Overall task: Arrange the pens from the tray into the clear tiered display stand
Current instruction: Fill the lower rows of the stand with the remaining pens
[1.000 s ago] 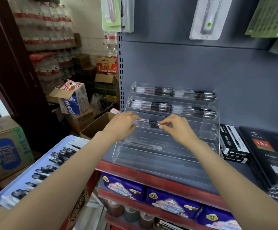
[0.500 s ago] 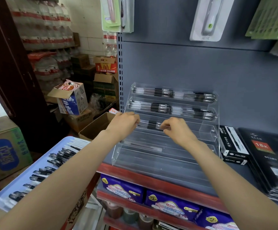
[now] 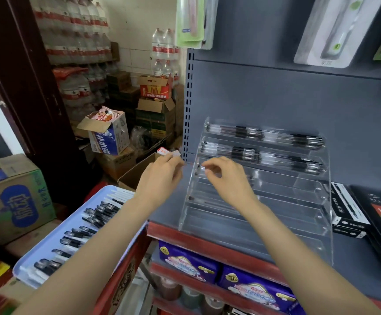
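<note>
Many pens lie side by side in the pale blue tray at the lower left, so the task is well short of done. Just right of the tray, the left hand hangs over the left edge of the clear tiered display stand, its fingers loosely curled; motion blur hides the fingertips, and I cannot tell whether its grip has hold of anything. Beside it, the right hand hovers before the third tier, thumb and forefinger bent toward each other with nothing visible between them; that grip looks empty and slack. A dark pen end shows at the left of the third tier, just beside the right fingertips, though the hand covers the rest of it. Further right, the top two tiers each hold a row of black pens, while the lower tiers look bare.

In my judgement, the step in hand is the finish of setting a pen on the third tier. The next move calls for a reach left to the tray, a pinch on one pen, and laying it level along the same tier, beside the one already there.
</note>
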The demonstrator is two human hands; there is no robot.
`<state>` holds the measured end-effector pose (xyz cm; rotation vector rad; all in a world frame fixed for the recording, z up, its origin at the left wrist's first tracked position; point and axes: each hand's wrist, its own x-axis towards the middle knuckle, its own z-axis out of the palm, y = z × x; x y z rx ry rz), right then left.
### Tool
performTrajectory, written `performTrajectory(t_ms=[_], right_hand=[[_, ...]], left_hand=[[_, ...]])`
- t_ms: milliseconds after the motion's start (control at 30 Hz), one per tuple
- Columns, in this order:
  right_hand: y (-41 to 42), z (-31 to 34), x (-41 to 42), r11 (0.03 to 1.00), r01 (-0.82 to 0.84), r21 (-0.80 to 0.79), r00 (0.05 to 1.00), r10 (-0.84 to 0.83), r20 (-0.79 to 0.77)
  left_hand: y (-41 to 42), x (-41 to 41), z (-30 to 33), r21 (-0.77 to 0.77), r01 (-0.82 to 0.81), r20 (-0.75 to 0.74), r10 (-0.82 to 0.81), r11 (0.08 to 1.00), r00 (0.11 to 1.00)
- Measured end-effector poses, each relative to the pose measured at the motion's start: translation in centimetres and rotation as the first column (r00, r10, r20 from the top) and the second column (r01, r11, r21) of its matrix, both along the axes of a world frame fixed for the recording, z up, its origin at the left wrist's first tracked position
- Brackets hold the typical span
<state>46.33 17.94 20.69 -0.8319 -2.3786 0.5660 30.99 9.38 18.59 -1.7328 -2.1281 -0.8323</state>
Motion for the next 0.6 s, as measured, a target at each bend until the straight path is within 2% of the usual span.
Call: performTrajectory(t_ms=[133,333,467,600], right_hand=[[-4.4,-0.8,-6.5,0.993,-0.089,-0.076,0.996,0.087,-0.026],[-10.4,-6.1,-16.2,0.973,-0.147,-0.176,0.982,0.165,0.087],[-13.1,-12.0,-22.4,0.954,-0.095,-0.285,0.942,0.179,0.283],[-13.8,-17.2,-25.5,0.937,-0.019,-0.349,0.881,0.181,0.438]], left_hand=[[-4.2,-6.0,-2.0,-0.100,-0.085,0.006,0.086,0.991,0.996],[-10.5,-15.8,-6.7,-0.234,-0.145,0.182,0.190,0.961,0.965],[-13.6,-21.7,-11.5,-0.377,-0.127,0.291,0.248,0.917,0.924],[-15.2,-24.7,-16.5,-0.512,-0.061,0.320,0.256,0.857,0.912]])
